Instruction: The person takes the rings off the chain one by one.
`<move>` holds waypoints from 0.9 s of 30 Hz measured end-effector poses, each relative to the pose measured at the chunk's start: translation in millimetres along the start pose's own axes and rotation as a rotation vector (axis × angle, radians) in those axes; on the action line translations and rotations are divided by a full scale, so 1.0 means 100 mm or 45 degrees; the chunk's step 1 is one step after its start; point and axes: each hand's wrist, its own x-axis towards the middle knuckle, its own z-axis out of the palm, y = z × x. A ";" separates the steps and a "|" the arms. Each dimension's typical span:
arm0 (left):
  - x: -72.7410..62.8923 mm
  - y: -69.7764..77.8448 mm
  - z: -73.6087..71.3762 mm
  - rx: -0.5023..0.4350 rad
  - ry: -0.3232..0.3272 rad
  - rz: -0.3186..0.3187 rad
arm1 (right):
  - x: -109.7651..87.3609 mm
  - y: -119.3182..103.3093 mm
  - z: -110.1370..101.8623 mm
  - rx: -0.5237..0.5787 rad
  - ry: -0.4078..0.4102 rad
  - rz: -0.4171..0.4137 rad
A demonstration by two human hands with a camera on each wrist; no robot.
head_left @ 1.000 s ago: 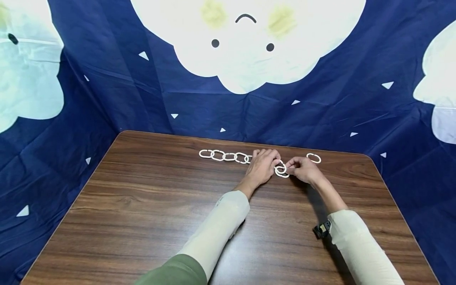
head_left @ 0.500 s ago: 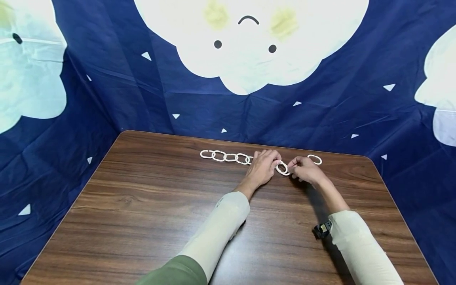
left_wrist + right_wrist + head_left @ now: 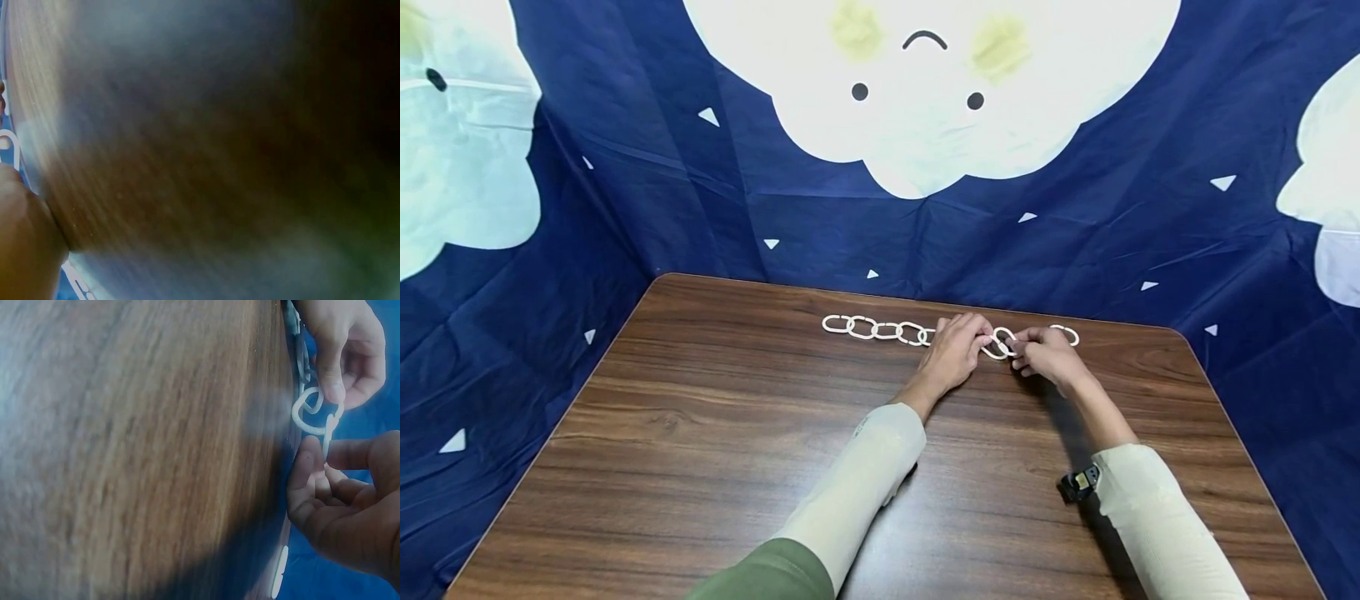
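A white plastic chain (image 3: 862, 327) of oval links runs along the far part of the table, its right part hidden under my left hand (image 3: 953, 346). That hand's thumb and fingers pinch a white link (image 3: 300, 419) at the chain's right end. Between thumb and fingertips, my right hand (image 3: 1049, 357) pinches another white link (image 3: 327, 434), which hooks through the left hand's link in the right wrist view. In the left wrist view only part of the left hand (image 3: 28, 237) and a bit of a link (image 3: 15, 147) show.
A loose white link (image 3: 1070, 335) lies just beyond the right hand, partly covered by it. The brown wooden table (image 3: 700, 467) ends close behind the chain at a blue cloth backdrop (image 3: 820, 217) with white clouds.
My right hand has turned its link up and away, so the two links now stretch apart instead of overlapping. The left hand stays in place.
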 end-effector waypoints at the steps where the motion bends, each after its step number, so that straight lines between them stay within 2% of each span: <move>1: 0.00 0.00 0.00 -0.006 0.001 0.002 | -0.01 -0.01 0.00 0.020 0.013 0.000; 10: 0.01 0.02 -0.01 0.005 -0.034 -0.008 | -0.03 -0.07 0.01 0.144 0.144 -0.035; 19: 0.00 0.00 -0.01 0.013 -0.033 0.019 | -0.04 -0.05 0.08 0.075 0.213 -0.157; 27: 0.01 0.00 -0.02 0.017 -0.031 0.010 | -0.08 -0.08 0.09 -0.023 0.226 -0.190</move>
